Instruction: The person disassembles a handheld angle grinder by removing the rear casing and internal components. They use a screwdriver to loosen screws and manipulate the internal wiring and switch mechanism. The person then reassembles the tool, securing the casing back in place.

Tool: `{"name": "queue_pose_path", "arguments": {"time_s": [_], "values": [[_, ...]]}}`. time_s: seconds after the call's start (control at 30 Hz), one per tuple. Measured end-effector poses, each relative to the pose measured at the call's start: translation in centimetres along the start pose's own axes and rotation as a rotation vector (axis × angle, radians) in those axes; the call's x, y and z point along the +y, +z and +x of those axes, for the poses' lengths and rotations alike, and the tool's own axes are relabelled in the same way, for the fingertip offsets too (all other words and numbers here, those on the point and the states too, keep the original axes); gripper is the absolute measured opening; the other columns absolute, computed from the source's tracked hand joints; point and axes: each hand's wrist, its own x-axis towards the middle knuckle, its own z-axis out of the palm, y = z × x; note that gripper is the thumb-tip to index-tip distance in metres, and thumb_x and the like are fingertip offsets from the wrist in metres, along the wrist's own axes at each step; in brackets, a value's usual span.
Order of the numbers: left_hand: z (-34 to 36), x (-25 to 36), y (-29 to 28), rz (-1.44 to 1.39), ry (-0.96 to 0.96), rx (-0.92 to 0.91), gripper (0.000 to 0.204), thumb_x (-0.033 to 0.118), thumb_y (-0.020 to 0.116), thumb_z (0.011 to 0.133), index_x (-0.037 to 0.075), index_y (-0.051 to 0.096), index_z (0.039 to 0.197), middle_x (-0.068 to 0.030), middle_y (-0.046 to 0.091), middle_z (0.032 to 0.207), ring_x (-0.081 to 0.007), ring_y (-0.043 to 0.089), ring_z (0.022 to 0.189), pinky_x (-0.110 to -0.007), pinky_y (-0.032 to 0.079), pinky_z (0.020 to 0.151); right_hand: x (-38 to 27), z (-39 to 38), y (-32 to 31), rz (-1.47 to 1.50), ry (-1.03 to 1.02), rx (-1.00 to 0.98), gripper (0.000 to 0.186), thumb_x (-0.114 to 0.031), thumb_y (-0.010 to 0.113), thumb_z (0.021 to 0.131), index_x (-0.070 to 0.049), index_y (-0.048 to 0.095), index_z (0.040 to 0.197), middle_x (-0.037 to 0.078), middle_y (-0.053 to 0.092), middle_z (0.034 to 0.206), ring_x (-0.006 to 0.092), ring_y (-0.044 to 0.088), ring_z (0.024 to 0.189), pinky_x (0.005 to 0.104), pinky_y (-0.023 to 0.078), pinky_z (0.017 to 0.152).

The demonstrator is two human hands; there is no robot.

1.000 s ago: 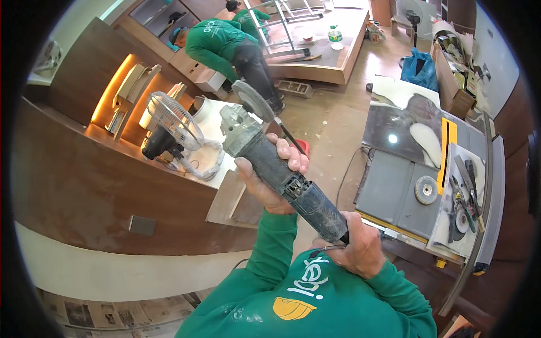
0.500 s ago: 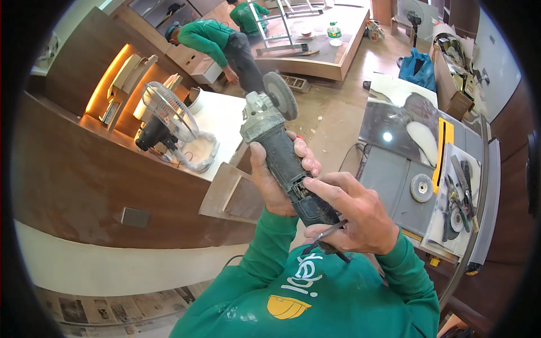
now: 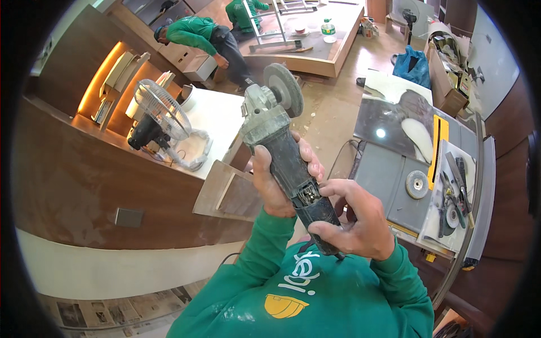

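Note:
A dusty dark angle grinder (image 3: pixel 276 146) is held diagonally before my chest, its worn disc (image 3: pixel 284 90) at the upper end. Around the middle of its body, my left hand (image 3: pixel 270 186) is wrapped with the thumb along the near side. My right hand (image 3: pixel 358 219) grips the lower end; its thumb presses on the casing and its index fingertip touches beside an uncovered opening (image 3: pixel 309 194) showing metal parts. The power cord hangs below the handle, largely hidden by my fingers and shirt.
Right, a table saw (image 3: pixel 383 163) carries a disc (image 3: pixel 417 183) and hand tools (image 3: pixel 456 208). Left, a fan (image 3: pixel 160 110) sits on a white counter (image 3: pixel 217 112). Behind, two co-workers (image 3: pixel 191 36) (image 3: pixel 239 14) are by a platform with a ladder (image 3: pixel 265 34).
My right hand has moved from the handle's end toward the casing's opening. The thin metal piece seen by my right thumb earlier is out of sight. The nearer co-worker has shifted slightly left.

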Motion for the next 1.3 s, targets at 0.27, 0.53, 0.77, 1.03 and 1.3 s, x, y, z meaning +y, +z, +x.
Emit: {"name": "queue_pose_path", "arguments": {"time_s": [0.27, 0.53, 0.77, 1.03, 1.3], "values": [[-0.2, 0.0, 0.4, 0.095, 0.016, 0.148, 0.078, 0.072, 0.064, 0.099, 0.003, 0.057, 0.132, -0.0136, 0.068, 0.102, -0.0286, 0.069, 0.083, -0.043, 0.058, 0.072, -0.7, -1.5, 0.8, -0.017, 0.232, -0.016, 0.086, -0.030, 0.094, 0.078, -0.003, 0.050, 0.148, 0.025, 0.075, 0.105, 0.0452, 0.076, 0.094, 0.0485, 0.061, 0.081], [-0.5, -0.6, -0.7, 0.090, -0.067, 0.269, 0.074, 0.072, 0.063, 0.100, 0.004, 0.058, 0.127, -0.0110, 0.068, 0.101, -0.0241, 0.068, 0.083, -0.041, 0.057, 0.071, -1.2, -2.2, 0.3, -0.207, 0.188, -0.116, 0.077, -0.035, 0.088, 0.086, 0.001, 0.052, 0.144, 0.028, 0.074, 0.102, 0.0476, 0.075, 0.092, 0.0513, 0.060, 0.080], [-0.5, -1.7, -2.2, -0.086, -0.094, 0.216, 0.070, 0.070, 0.062, 0.102, 0.005, 0.058, 0.126, -0.0092, 0.065, 0.097, -0.0230, 0.067, 0.081, -0.040, 0.056, 0.070, -1.7, -2.2, 0.0, -0.192, 0.196, -0.158, 0.076, -0.040, 0.087, 0.088, 0.003, 0.052, 0.140, 0.030, 0.072, 0.097, 0.0500, 0.073, 0.088, 0.0536, 0.058, 0.076], [-0.4, -1.8, -2.8, -0.163, -0.148, 0.128, 0.074, 0.072, 0.065, 0.099, 0.004, 0.057, 0.128, -0.0076, 0.062, 0.099, -0.0220, 0.064, 0.082, -0.040, 0.054, 0.071, 0.6, -1.4, -0.5, -0.031, 0.035, 0.019, 0.039, -0.009, 0.075, 0.094, -0.004, 0.067, 0.132, 0.023, 0.073, 0.109, 0.0422, 0.073, 0.096, 0.0477, 0.059, 0.084], [0.0, -2.1, -2.6, -0.158, -0.168, 0.173, 0.071, 0.072, 0.062, 0.100, 0.007, 0.057, 0.128, -0.0079, 0.063, 0.097, -0.0222, 0.066, 0.081, -0.041, 0.056, 0.071, 2.5, -0.1, -0.7, -0.019, -0.179, 0.036, 0.043, 0.009, 0.066, 0.090, -0.009, 0.072, 0.128, 0.018, 0.073, 0.110, 0.0363, 0.074, 0.094, 0.0461, 0.061, 0.080]]}}
